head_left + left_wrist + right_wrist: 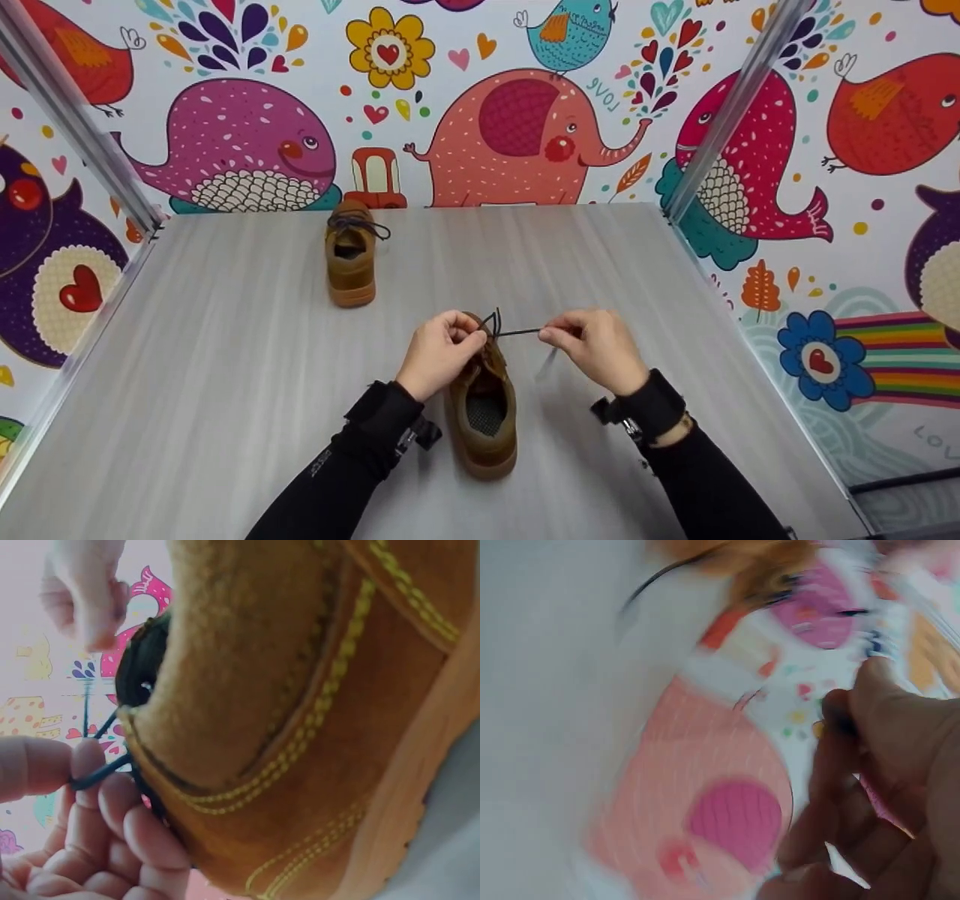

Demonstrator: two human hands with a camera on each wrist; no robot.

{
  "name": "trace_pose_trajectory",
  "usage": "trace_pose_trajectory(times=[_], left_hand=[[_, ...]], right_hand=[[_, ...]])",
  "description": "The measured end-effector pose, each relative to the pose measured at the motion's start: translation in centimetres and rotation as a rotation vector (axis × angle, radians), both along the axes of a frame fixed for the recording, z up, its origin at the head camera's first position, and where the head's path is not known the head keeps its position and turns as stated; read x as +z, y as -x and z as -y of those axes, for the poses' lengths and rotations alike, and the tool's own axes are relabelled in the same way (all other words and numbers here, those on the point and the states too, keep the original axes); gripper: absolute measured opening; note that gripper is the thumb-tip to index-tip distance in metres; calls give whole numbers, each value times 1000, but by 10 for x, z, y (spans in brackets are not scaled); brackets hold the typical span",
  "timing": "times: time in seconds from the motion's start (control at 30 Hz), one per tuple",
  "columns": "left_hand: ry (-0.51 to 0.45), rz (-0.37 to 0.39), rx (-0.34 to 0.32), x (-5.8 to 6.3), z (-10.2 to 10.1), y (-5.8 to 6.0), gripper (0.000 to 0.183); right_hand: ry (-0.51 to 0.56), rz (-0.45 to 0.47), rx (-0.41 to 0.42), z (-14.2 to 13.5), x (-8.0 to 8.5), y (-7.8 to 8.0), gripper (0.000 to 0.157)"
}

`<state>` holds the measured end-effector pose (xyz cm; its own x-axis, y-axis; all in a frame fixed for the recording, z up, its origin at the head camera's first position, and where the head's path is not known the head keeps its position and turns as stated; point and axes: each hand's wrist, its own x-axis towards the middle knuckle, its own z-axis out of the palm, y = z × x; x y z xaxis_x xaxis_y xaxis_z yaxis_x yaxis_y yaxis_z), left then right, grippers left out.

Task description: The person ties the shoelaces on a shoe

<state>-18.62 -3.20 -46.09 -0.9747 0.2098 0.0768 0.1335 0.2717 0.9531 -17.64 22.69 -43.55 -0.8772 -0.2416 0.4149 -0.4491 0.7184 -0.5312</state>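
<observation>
Evidently, a Lace Drawn Straight Between Two Hands

We see the near shoe (484, 448) standing upright on the desk (225, 375), roughly midway between the left and right edges and well short of the far one. Its heel faces the person, its toe the far edge; we judge that this puts the lacing within easy reach of both hands.

The left hand (439, 354) bends in over the front of the shoe, its grip narrow, thumb and fingers pinching the black lace (519, 331) close to the tongue. In the left wrist view we find the lace crossing a fingertip. We take this hold to be the anchor, there so that nothing slips.

The right hand (602, 351) is set off toward the desk's right edge, its grip narrow too, thumb and forefinger pinched on the lace; the straight run between the hands suggests tension. The right wrist view is too blurred for us to trace the lace there.

The far shoe (351, 279) rests by the far edge, left of its middle, toe likewise pointing away. We suppose that spot leaves the hands room.
</observation>
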Motion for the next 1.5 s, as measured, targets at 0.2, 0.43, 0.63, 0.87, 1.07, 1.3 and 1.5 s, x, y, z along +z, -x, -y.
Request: trace_pose_trajectory(times=[0.2,0.43,0.63,0.87,1.07,1.3,1.5], left_hand=[[-19,26,1,1,2,0,12],[-36,24,-8,2,1,-1,12],[-59,15,0,2,0,-2,11],[-99,35,-3,1,-1,-3,12],[-171,65,-7,-1,-1,-3,12],[-204,83,3,-1,-1,-3,9],[-220,59,18,-2,-3,-4,10]], right_hand=[[366,233,9,16,2,-13,6],[435,7,-44,44,-22,-25,7],[358,-311,-68,58,-42,-26,16],[348,-471,-44,66,-52,-26,22],[366,-491,-27,71,-50,-27,22],[385,-459,3,73,-52,-29,22],[390,-424,54,74,-55,-29,21]])
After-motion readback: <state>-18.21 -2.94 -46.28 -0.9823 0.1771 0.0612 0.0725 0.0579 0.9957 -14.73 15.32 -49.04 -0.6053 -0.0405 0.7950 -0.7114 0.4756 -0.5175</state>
